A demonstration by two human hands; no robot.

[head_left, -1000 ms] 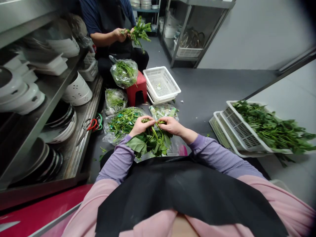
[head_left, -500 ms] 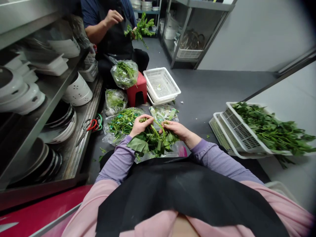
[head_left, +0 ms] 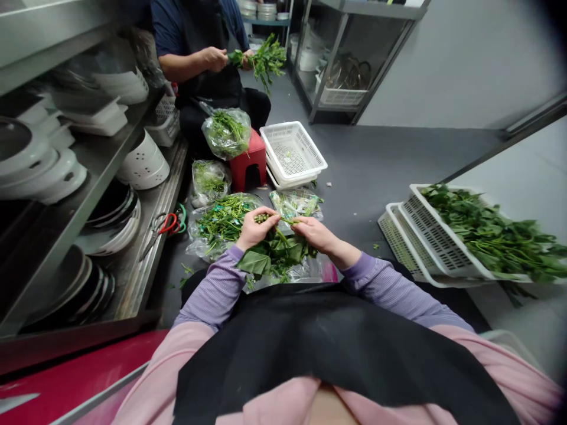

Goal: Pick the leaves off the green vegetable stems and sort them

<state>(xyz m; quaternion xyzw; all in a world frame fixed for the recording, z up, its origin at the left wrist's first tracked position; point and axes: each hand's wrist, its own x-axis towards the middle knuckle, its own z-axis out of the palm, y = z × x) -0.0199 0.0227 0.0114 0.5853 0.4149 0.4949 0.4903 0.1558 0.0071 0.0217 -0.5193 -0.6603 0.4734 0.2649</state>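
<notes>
My left hand (head_left: pixel 259 226) is closed around a bunch of leafy green stems (head_left: pixel 261 257), whose cut ends poke out beside the thumb. Broad dark leaves hang below both hands. Across from it, my right hand (head_left: pixel 316 235) pinches a green stem between thumb and fingers, and the stem spans the gap between the hands. Beyond my left hand lies an open plastic bag of greens (head_left: pixel 225 218) on the floor. A flatter clear bag with greens (head_left: pixel 297 203) lies just past both hands.
A person (head_left: pixel 199 59) sits opposite, holding greens. A bag of stems rests on a red stool (head_left: pixel 254 156) beside stacked white baskets (head_left: pixel 316 156). At right, a basket (head_left: pixel 443 245) holds leafy greens. Scissors (head_left: pixel 163 227) lie on the left shelf edge (head_left: pixel 146 277) near dishes.
My right hand has drawn a stem out straight between my hands, where stems were bent before. The person opposite has lowered one hand to the greens they hold.
</notes>
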